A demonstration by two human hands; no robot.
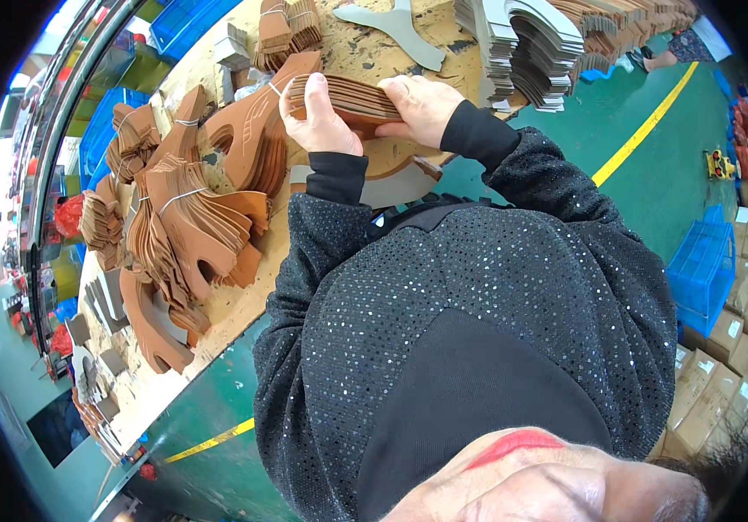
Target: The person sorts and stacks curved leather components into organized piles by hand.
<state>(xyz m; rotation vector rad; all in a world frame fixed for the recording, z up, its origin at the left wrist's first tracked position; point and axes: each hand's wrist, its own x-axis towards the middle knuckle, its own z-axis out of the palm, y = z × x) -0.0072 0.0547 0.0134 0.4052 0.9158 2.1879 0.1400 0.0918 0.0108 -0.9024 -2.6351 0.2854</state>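
Both hands grip one stack of brown, curved, flat-cut pieces [355,98], its layered edges facing me. My left hand [320,120] closes round the left end, thumb on top. At the other end, my right hand [422,109] pinches the layers between thumb and fingers. Just left of my left hand lies a taller pile of brown pieces [252,139]. Beneath the hands, a curved grey piece [391,188] with a brown edge lies by the table edge. Several tied bundles of brown pieces [187,204] are heaped further left.
The worktable [352,61] carries a loose grey cut piece [404,36] and grey stacks [530,48] at the far right. Blue crates [704,270] and cardboard boxes [709,391] stand on the right. A yellow line [648,122] crosses the green floor.
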